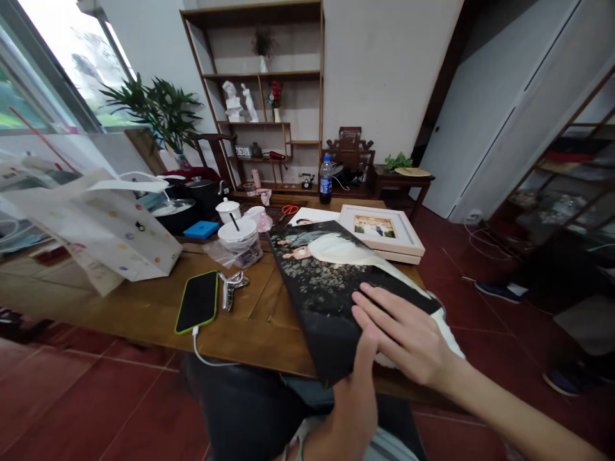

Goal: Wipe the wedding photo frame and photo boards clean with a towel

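A large dark wedding photo (327,275), showing a figure in a white dress, lies at an angle over the near edge of the wooden table. My left hand (353,403) grips its near edge from below, with the thumb on top and the other fingers hidden underneath. Across the lower right of the picture, my right hand (406,330) rests flat with fingers stretched out. A white, fluffy-edged cloth (449,333) shows from under the photo's right side. Just behind stands a stack of pale picture frames (406,240), the top one holding a smaller photo.
On the table (259,346) are a phone (198,302) on a white cable, a silver object (232,289), a lidded cup (239,237) in a plastic bag, a blue box (202,230), orange scissors (289,209), a bottle (325,181) and a paper bag (120,237). Another person's shoe (502,291) shows right.
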Available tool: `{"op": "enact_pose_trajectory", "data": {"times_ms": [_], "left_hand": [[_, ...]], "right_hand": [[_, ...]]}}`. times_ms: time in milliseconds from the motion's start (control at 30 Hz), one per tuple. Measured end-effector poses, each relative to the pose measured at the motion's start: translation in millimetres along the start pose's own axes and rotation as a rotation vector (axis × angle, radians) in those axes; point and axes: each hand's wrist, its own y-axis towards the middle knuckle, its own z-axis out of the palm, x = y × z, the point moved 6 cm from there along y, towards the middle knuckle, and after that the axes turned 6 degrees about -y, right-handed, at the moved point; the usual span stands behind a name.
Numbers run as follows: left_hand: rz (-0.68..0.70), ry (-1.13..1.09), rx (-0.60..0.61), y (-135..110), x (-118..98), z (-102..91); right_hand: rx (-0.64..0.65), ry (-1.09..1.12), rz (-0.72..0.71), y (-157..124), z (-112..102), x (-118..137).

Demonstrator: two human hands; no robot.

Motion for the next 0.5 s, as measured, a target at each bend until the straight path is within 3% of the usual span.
{"op": "enact_pose_trajectory", "data": {"times_ms": [100, 167, 267, 300, 367, 500], "left_hand": [[0.140, -0.045, -0.302, -2, -14, -37.4], [0.139, -0.071, -0.342, -1, -31, -49.2], [0.192, -0.094, -0.397, -3, -61, -65.4], [0.218, -0.107, -0.407, -5, -70, -70.6], [0.274, -0.126, -0.425, -12, -88, -81.3], [0.343, -0.122, -0.510, -26, -116, -105.1]], "right_hand": [[0.151, 0.096, -0.027, -3, -7, 2], [0.220, 0.154, 0.086, -19, -24, -12], [0.037, 0.104, 0.470, -59, -58, -49], [0.011, 0.084, 0.519, -73, -61, -55], [0.069, 0.110, 0.499, -94, -52, -52], [0.269, 0.068, 0.385, -106, -3, -24]]}}
